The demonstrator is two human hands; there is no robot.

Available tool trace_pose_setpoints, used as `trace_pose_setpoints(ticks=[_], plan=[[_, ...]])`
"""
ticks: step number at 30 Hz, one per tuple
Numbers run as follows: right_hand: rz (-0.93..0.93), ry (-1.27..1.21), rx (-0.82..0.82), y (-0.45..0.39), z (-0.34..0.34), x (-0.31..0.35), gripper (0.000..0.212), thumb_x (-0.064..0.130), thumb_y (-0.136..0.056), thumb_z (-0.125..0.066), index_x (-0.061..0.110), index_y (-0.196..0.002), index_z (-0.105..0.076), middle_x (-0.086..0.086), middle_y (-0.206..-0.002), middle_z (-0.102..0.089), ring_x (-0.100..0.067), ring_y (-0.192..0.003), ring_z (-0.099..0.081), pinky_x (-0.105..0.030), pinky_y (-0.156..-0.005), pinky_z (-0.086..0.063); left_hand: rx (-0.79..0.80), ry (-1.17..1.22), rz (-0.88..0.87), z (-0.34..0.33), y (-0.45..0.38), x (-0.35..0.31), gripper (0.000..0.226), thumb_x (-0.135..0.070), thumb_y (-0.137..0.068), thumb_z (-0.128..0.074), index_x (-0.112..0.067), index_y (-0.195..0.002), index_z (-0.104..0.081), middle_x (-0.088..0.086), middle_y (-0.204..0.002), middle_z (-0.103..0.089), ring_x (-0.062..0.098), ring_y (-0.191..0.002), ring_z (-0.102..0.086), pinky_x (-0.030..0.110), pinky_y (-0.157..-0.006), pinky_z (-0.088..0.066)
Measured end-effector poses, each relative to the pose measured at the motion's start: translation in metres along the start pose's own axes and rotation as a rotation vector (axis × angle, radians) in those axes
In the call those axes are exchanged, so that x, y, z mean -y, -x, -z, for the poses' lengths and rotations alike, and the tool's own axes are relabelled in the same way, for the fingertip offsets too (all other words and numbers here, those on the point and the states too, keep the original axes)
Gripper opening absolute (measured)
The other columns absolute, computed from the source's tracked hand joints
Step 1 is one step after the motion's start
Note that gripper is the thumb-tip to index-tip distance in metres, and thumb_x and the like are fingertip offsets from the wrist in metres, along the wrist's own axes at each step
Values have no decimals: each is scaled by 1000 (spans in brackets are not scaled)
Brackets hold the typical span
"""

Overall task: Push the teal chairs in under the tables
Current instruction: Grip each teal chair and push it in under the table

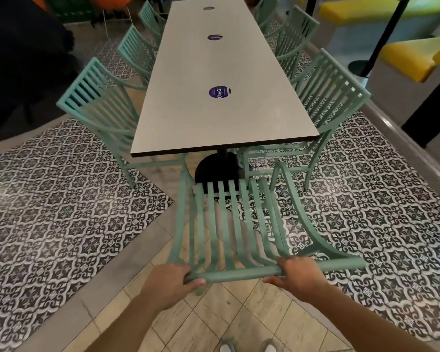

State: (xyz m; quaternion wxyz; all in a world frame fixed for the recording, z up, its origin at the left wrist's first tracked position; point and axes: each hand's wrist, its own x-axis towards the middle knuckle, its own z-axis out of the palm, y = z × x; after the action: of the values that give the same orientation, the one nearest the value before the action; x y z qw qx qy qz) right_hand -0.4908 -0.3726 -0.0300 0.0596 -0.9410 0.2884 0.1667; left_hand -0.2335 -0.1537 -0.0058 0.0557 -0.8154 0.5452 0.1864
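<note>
At the bottom centre of the frame both hands grip the top rail of a teal chair [229,224]: the left hand [169,284] has its fingers curled round the rail's left end, and the right hand [296,274] is wrapped round it further right. The chair stands at the near end of the long grey table [214,118], its seat just short of the table's edge and black pedestal base [215,168]. More teal chairs line both long sides of the table.

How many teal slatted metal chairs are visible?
7: three along the long grey table's left side, three along its right, one held at the near end. More may be hidden.
</note>
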Motion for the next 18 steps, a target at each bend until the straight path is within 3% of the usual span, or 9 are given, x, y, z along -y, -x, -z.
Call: trace_pose_setpoints(ticks=[3,7,13,18], plan=[[6,-37,5,4,1,0,84,91,-67,-15,30,-106,-57,11,-82,-60,-5,-72,-59,-24,-67,-53,21,-1,-41,-3,-4,-2,82,-90,-61,-1,-30,-86,-52,-11,-77,-56,9,-73,-57,28,-64,-45],[24,-32,15,5,8,4,85,90,-63,-10,29,-99,-56,10,-80,-59,-7,-72,-60,-25,-67,-53,59,46,-39,-2,-4,6,81,-90,-64,-9,-28,-87,-55,-9,-80,-58,11,-76,-59,30,-65,-46],[28,-30,74,8,13,18,83,88,-62,-12,26,-97,-56,8,-85,-61,-9,-75,-61,-26,-69,-53,53,68,-32,0,6,12,44,-73,-87,-40,-30,-78,-47,-10,-74,-52,9,-72,-53,28,-60,-37],[51,-10,72,5,16,25,84,87,-63,-12,24,-96,-57,5,-85,-63,-12,-75,-62,-30,-69,-54,34,57,-15,-7,6,25,65,-83,-78,-31,-24,-85,-58,-8,-76,-60,8,-71,-58,30,-67,-49]])
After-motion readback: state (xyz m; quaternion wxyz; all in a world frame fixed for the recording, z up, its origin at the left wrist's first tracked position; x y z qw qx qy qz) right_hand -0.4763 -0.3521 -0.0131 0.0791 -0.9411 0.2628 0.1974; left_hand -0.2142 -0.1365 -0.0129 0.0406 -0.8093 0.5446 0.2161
